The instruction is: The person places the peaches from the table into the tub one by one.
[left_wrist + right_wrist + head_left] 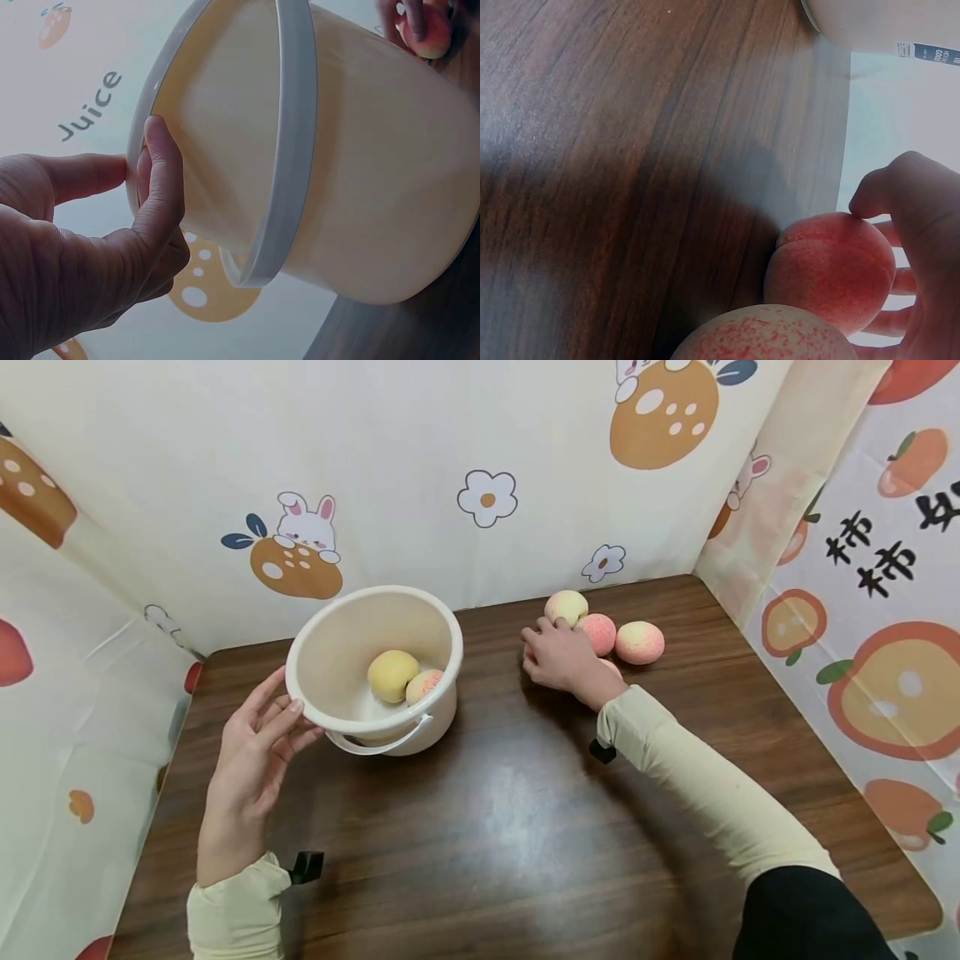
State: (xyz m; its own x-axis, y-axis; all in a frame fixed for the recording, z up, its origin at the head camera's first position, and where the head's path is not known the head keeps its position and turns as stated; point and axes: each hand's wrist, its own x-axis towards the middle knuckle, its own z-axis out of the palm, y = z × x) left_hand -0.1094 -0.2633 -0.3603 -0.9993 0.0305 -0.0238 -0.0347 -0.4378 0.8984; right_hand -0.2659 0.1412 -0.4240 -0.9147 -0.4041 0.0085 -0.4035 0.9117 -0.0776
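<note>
My left hand (258, 743) pinches the rim of a cream bucket (442, 718) between thumb and fingers, and the bucket tilts toward me. Inside it lie a yellow peach (392, 675) and a pinkish peach (424, 685). At the right, my right hand (564, 657) grips a red peach (829, 270), its thumb on one side and fingers on the other; from above the hand mostly covers this fruit. Close about that hand are a pale yellow peach (566, 607), a pink one (598, 633) and a yellow-pink one (640, 643). A speckled peach (765, 337) sits beside the held one.
Brown wood-grain table (480, 860) lies under everything. Behind it hangs a white printed curtain (405, 477), with another fruit-patterned cloth (900, 693) along the right side. The bucket's handle (386, 747) hangs down at its front.
</note>
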